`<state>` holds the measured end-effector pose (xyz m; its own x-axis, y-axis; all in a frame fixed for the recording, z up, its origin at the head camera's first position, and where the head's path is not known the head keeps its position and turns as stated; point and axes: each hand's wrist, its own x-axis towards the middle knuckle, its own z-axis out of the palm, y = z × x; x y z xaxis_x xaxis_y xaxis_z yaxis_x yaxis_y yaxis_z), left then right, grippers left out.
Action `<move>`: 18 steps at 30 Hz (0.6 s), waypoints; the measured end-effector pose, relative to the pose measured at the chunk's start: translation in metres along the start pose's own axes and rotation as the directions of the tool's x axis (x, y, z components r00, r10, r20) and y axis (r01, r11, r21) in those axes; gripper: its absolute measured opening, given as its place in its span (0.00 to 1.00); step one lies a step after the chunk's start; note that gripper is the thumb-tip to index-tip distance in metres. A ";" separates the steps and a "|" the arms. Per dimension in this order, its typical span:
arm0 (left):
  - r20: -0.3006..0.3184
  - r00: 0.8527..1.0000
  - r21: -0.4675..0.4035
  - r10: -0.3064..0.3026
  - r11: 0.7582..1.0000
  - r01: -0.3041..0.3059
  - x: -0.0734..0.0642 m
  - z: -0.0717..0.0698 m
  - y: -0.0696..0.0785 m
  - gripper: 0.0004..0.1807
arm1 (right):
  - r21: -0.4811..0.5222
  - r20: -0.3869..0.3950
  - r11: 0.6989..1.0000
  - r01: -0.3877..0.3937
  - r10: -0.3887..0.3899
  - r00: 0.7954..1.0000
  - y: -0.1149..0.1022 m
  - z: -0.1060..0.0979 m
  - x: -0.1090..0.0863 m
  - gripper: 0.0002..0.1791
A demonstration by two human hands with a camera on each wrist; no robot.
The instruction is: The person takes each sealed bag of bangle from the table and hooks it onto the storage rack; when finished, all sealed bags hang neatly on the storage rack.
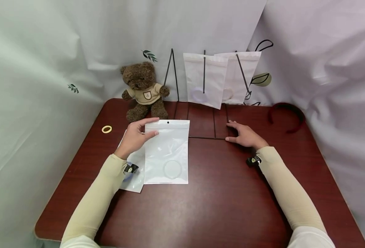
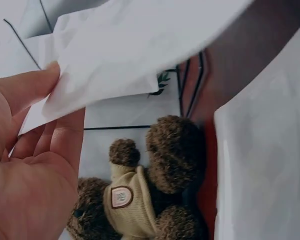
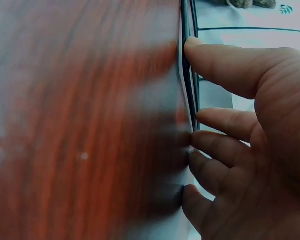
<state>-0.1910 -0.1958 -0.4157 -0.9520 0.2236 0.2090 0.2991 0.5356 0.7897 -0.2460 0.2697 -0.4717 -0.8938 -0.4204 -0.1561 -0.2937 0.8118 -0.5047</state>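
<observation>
My left hand [image 1: 133, 140] pinches the upper left edge of a white zip bag [image 1: 167, 148], thumb on one face and fingers behind, as the left wrist view shows. A clear ring-shaped thing [image 1: 172, 169] shows near the bag's bottom. Partly beneath my left wrist lies a second white bag [image 1: 137, 184] with a bluish ring [image 1: 128, 176]. My right hand [image 1: 246, 135] rests at the front right corner of a black wire rack [image 1: 205, 138]. Its thumb touches the rod in the right wrist view, and its fingertips meet the tabletop, slightly bent and gripping nothing.
Two white bags hang on the rack's hooks: a front one [image 1: 211, 74] and one behind [image 1: 242, 69]. A brown teddy bear [image 1: 145, 91] sits at the back left. A yellow ring [image 1: 106, 126] lies left; a dark red headband [image 1: 297, 110] lies back right.
</observation>
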 end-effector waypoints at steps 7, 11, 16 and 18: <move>-0.058 0.998 -0.065 0.031 0.997 -0.035 0.002 -0.010 0.009 0.23 | 0.006 0.009 1.000 0.018 -0.018 1.000 0.001 0.001 0.003 0.44; -0.094 0.994 -0.110 0.050 0.992 -0.060 0.004 -0.015 0.016 0.22 | 0.000 0.024 1.000 0.017 -0.017 1.000 0.001 0.000 0.002 0.44; -0.147 0.984 -0.169 0.101 0.977 -0.126 0.008 -0.018 0.024 0.20 | 0.008 0.019 1.000 0.022 -0.022 1.000 -0.002 -0.001 0.001 0.43; -0.158 0.981 -0.196 0.116 0.970 -0.146 0.009 -0.019 0.026 0.19 | 0.004 0.019 1.000 0.023 -0.023 1.000 -0.002 -0.001 0.002 0.43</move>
<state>-0.1927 -0.1957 -0.3826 -0.9092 0.1527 0.3874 0.4163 0.3274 0.8482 -0.2475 0.2676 -0.4697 -0.8801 -0.4468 -0.1605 -0.3129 0.8001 -0.5118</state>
